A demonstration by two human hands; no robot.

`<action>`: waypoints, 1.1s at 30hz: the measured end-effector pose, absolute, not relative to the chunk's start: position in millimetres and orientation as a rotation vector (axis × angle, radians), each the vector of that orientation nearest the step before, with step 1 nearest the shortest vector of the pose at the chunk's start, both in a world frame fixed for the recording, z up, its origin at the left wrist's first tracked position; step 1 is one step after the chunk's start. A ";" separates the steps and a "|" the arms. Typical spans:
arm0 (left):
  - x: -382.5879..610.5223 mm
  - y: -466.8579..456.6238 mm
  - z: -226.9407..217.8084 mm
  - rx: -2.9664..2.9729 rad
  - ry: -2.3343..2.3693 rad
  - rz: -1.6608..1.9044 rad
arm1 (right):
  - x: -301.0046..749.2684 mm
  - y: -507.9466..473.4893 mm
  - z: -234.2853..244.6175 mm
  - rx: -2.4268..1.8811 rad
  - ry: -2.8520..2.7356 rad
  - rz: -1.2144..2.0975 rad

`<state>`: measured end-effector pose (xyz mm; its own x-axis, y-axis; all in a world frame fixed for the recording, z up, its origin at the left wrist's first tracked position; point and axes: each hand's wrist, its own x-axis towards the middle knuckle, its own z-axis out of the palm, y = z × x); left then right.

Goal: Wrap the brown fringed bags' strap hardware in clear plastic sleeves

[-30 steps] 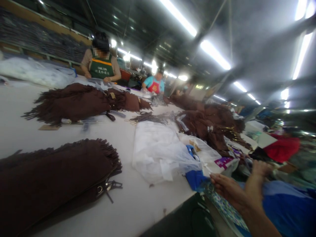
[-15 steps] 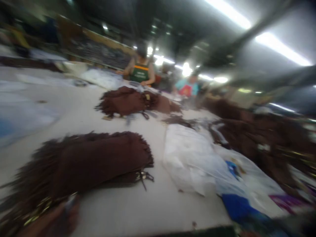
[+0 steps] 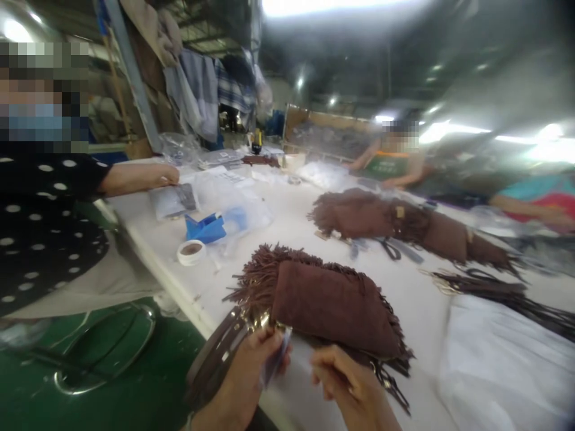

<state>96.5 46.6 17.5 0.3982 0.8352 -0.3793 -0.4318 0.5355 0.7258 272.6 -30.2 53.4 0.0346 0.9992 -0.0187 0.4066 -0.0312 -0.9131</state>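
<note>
At the lower middle, my left hand (image 3: 249,371) is closed round a small, flat, greyish shiny piece (image 3: 275,362), too blurred to name. Beside it is a brown fringed bag (image 3: 332,299) with gold-coloured metal fittings (image 3: 257,318) close to my fingertips. A dark strap (image 3: 215,347) runs down from those fittings at the table edge. My right hand (image 3: 345,380) is to the right, in front of the bag, with its fingers curled together and smeared; what they hold, if anything, cannot be made out.
The white table (image 3: 287,221) carries a blue tape dispenser (image 3: 205,228), a tape roll (image 3: 191,252), more brown fringed bags (image 3: 359,212) and white sheeting (image 3: 503,365). A co-worker in a dotted top (image 3: 49,227) reaches in from the left; two others are across the table. A metal stool (image 3: 108,347) stands lower left.
My view has swung left, so the bags sit further right and the co-worker at left appears. My right hand has come into view beside my left.
</note>
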 end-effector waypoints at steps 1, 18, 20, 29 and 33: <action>96.8 46.6 16.2 0.589 0.802 0.882 | 266.6 -15.7 57.0 -1.518 -1.511 1.000; 99.6 40.2 11.6 0.473 0.744 0.950 | 250.2 24.8 54.2 -1.578 -1.857 0.843; 99.5 40.5 4.5 0.520 0.760 0.966 | 249.2 26.0 56.7 -1.613 -1.891 0.810; 109.3 49.6 -17.3 0.739 0.951 1.011 | 244.1 33.2 74.3 -1.785 -2.024 0.729; 111.3 49.3 -5.9 0.686 0.958 1.055 | 241.5 33.8 75.8 -1.798 -1.979 0.783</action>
<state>111.3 49.3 -5.9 0.1800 0.9325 -0.3131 -0.4014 0.3602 0.8421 241.5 33.8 75.8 -0.1309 0.9859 -0.1038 0.7904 0.0406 -0.6113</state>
